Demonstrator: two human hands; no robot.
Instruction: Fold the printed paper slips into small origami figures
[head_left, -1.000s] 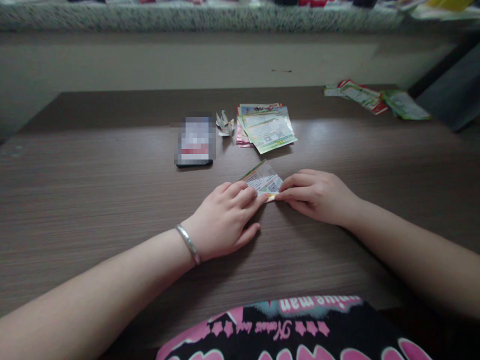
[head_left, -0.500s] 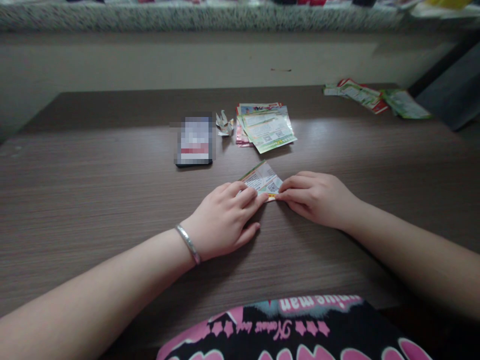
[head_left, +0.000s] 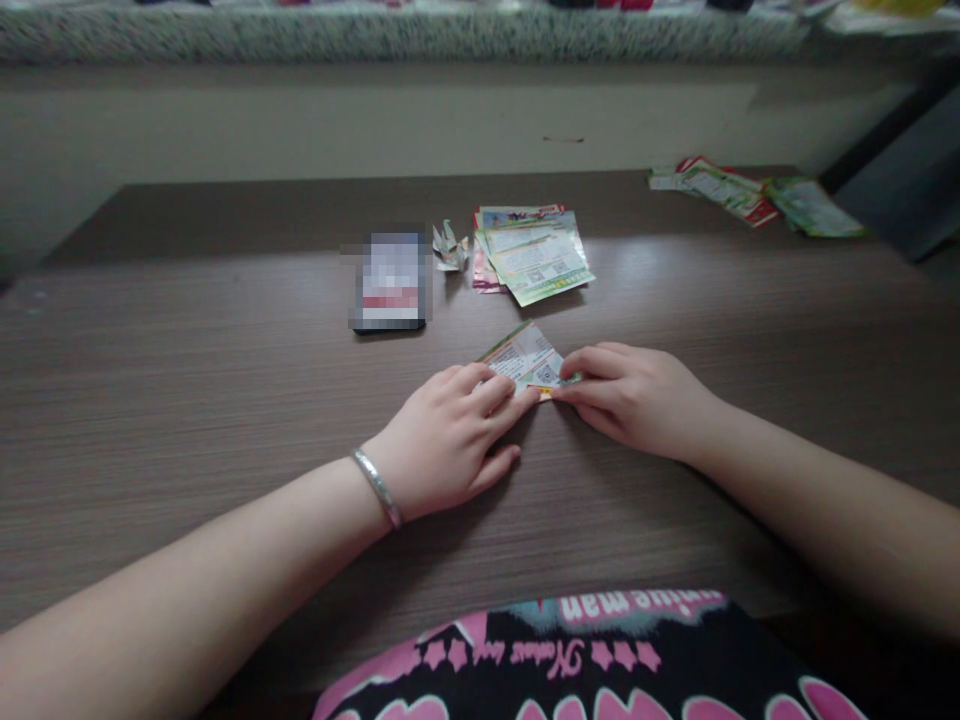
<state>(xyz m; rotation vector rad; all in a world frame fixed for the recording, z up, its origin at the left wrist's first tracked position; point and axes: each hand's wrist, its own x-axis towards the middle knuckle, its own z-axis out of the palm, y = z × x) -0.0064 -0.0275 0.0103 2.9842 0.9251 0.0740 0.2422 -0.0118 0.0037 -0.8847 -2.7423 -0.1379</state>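
A small printed sheet of paper (head_left: pixel 529 350), partly folded, lies on the brown table in front of me. A QR code and lines of print show on its upper face. My left hand (head_left: pixel 450 430), with a silver bangle on the wrist, rests flat on the paper's left and lower part, fingers stretched and thumb apart. At the right corner, my right hand (head_left: pixel 630 395) pinches the paper's edge between thumb and fingers. The fingers hide the left and right corners. A narrow folded strip with yellow print shows between the two hands.
Behind the paper lie a phone (head_left: pixel 390 285) with a blurred screen, a crumpled folded paper piece (head_left: pixel 451 250) and a pile of printed wrappers (head_left: pixel 540 255). More wrappers (head_left: pixel 727 192) lie at the far right. A wall and a speckled stone ledge (head_left: pixel 420 38) border the table's back.
My right fingers have shifted very slightly at the paper's right corner, where a bit more of the edge shows. My left hand stays nearly still on the paper.
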